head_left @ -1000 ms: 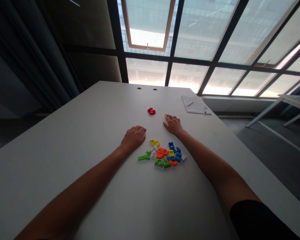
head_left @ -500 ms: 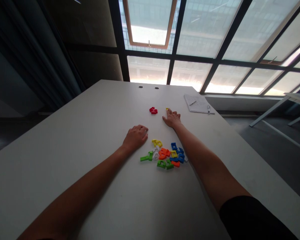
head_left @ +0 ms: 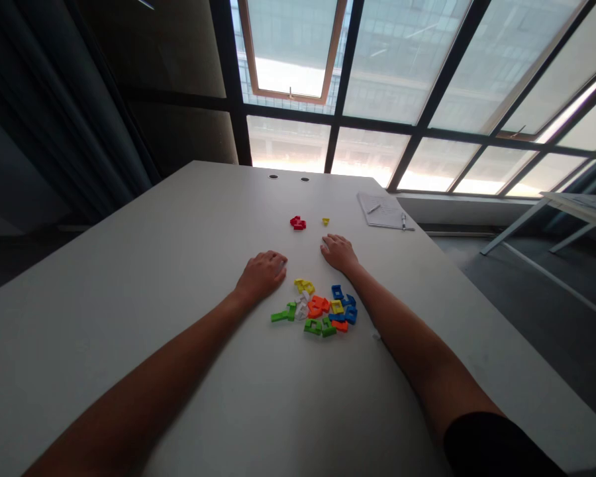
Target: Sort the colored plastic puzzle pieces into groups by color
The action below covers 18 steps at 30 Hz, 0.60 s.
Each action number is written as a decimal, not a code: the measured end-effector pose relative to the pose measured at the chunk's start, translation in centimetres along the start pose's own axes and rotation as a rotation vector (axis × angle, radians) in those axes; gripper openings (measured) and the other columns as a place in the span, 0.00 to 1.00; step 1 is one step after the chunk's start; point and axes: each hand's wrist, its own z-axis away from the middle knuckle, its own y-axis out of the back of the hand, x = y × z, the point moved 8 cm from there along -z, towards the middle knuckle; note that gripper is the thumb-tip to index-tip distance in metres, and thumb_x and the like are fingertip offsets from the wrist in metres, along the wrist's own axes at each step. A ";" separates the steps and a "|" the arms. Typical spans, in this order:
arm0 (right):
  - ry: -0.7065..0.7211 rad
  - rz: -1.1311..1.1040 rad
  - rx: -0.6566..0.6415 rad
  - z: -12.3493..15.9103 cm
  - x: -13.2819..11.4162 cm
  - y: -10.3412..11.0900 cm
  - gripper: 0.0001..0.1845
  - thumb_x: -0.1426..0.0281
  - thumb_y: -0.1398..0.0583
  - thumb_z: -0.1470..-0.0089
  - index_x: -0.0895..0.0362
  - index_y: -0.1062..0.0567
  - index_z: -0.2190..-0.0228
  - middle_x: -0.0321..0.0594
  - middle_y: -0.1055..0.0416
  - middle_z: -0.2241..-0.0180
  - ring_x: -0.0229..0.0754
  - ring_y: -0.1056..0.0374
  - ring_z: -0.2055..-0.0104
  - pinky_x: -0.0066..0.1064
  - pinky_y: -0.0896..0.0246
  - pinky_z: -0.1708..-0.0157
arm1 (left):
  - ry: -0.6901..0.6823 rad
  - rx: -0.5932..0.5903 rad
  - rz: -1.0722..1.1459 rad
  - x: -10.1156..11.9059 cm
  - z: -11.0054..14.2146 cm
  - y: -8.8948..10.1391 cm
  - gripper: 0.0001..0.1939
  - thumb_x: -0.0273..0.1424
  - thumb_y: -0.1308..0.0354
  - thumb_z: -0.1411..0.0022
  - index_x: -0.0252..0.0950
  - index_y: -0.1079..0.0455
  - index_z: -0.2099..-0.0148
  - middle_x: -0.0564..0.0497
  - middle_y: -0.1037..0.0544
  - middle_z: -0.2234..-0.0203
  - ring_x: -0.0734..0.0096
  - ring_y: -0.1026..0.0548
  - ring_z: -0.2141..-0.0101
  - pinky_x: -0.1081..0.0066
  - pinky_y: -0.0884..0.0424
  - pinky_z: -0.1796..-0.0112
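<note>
Left hand (head_left: 261,275) and right hand (head_left: 338,254): both open, palms down, holding nothing, resting on a white table (head_left: 129,278) just beyond a heap of coloured plastic puzzle pieces (head_left: 318,311).

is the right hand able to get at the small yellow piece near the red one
Probably yes: the right hand lies open on the white table top, just below and slightly right of the small yellow plastic piece, and nothing stands between them.

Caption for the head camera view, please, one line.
Left hand and right hand rest on a white table beside coloured puzzle pieces; a red piece lies beyond.
</note>
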 end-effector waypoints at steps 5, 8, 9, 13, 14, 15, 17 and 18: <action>-0.109 -0.097 -0.013 -0.4 1.5 0.0 0.23 0.59 0.43 0.32 0.49 0.23 0.40 0.41 0.31 0.33 0.51 0.37 0.31 0.44 0.43 0.32 | -0.001 0.014 0.008 -0.1 0.0 -0.1 0.16 0.34 0.46 0.30 0.41 0.23 0.44 0.41 0.20 0.47 0.51 0.24 0.48 0.52 0.27 0.47; -0.189 -0.143 -0.008 -1.0 2.0 0.1 0.23 0.59 0.41 0.35 0.47 0.21 0.42 0.38 0.30 0.33 0.54 0.35 0.33 0.46 0.41 0.34 | -0.007 0.009 0.015 -0.1 0.0 -0.1 0.17 0.34 0.46 0.30 0.41 0.23 0.44 0.41 0.20 0.47 0.51 0.24 0.48 0.53 0.27 0.47; -0.210 -0.163 -0.010 -1.1 2.2 0.1 0.22 0.60 0.40 0.36 0.47 0.20 0.43 0.38 0.29 0.34 0.54 0.34 0.33 0.46 0.41 0.34 | -0.010 0.006 0.012 -0.1 0.0 -0.1 0.17 0.34 0.46 0.30 0.41 0.24 0.44 0.41 0.20 0.47 0.51 0.24 0.48 0.53 0.27 0.47; -0.192 -0.317 -0.014 -0.9 2.4 0.3 0.18 0.66 0.39 0.39 0.47 0.16 0.49 0.36 0.23 0.40 0.49 0.30 0.37 0.42 0.41 0.33 | -0.017 0.002 -0.008 -0.1 0.0 -0.1 0.17 0.35 0.47 0.29 0.40 0.24 0.43 0.41 0.21 0.46 0.51 0.24 0.47 0.53 0.26 0.47; -0.164 -0.375 0.002 -0.6 2.3 0.4 0.18 0.67 0.39 0.39 0.48 0.15 0.51 0.37 0.20 0.44 0.47 0.27 0.39 0.40 0.39 0.35 | -0.017 0.002 -0.010 -0.1 0.0 -0.2 0.17 0.35 0.48 0.29 0.40 0.24 0.43 0.41 0.21 0.46 0.51 0.24 0.47 0.53 0.26 0.47; -0.131 -0.440 0.019 -0.2 2.1 0.6 0.18 0.69 0.41 0.39 0.49 0.15 0.52 0.38 0.18 0.48 0.46 0.25 0.43 0.38 0.36 0.38 | -0.015 0.001 -0.011 -0.1 0.0 -0.2 0.17 0.35 0.48 0.28 0.40 0.24 0.43 0.41 0.21 0.46 0.51 0.24 0.47 0.53 0.27 0.47; -0.049 -0.572 0.035 1.1 1.6 0.9 0.17 0.70 0.43 0.39 0.53 0.14 0.56 0.40 0.16 0.56 0.45 0.22 0.52 0.36 0.30 0.45 | -0.013 0.002 -0.007 -0.1 0.0 -0.1 0.17 0.35 0.48 0.28 0.40 0.24 0.43 0.41 0.21 0.46 0.51 0.24 0.47 0.53 0.27 0.47; 0.006 -0.630 0.030 1.9 1.2 1.0 0.17 0.70 0.43 0.39 0.54 0.14 0.57 0.41 0.16 0.59 0.45 0.21 0.55 0.36 0.29 0.49 | -0.013 0.003 -0.004 -0.1 0.1 -0.1 0.17 0.35 0.48 0.28 0.40 0.24 0.43 0.41 0.21 0.46 0.51 0.24 0.47 0.53 0.27 0.47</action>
